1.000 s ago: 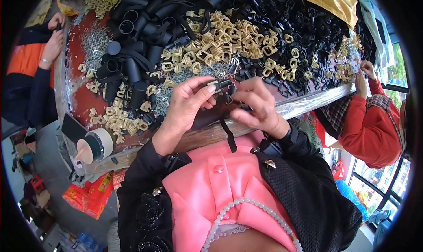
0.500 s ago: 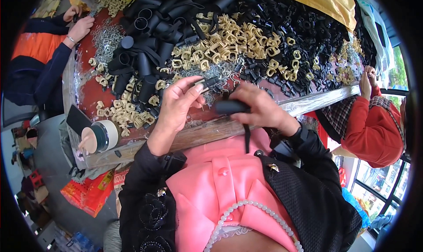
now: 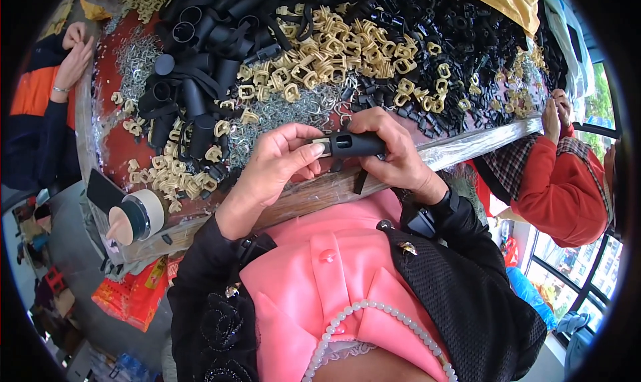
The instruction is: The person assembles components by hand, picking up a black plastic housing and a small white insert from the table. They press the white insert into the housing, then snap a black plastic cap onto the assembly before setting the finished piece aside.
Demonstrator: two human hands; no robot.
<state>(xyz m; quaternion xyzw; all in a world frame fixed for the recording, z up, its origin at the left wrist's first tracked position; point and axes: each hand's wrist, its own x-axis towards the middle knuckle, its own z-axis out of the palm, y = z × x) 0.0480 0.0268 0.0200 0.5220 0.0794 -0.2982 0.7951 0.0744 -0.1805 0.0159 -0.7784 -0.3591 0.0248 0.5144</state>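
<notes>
Above the near edge of the table, my right hand (image 3: 399, 156) is wrapped round a short black plastic tube (image 3: 364, 143) with an oblong slot in its side. A black strap (image 3: 360, 181) hangs below that hand. My left hand (image 3: 277, 163) pinches a small part (image 3: 322, 145) with a pale, shiny face between thumb and fingers, at the tube's left end. Part and tube meet there; how deep the part sits inside I cannot tell. Just beyond my hands lie a heap of bent silver wire pieces (image 3: 270, 118) and a pile of cream plastic buckles (image 3: 334, 51).
Black tubes with straps (image 3: 193, 98) are heaped at the far left, small black parts (image 3: 461, 61) at the far right. A round jar (image 3: 145, 215) and a dark flat device (image 3: 105, 192) stand at the near left corner. One co-worker's hands (image 3: 75, 65) are at left, another's (image 3: 553, 118) at right.
My right hand has brought the black tube up and left against the part in my left hand. The view has shifted slightly. The left co-worker's hands have moved nearer the table edge.
</notes>
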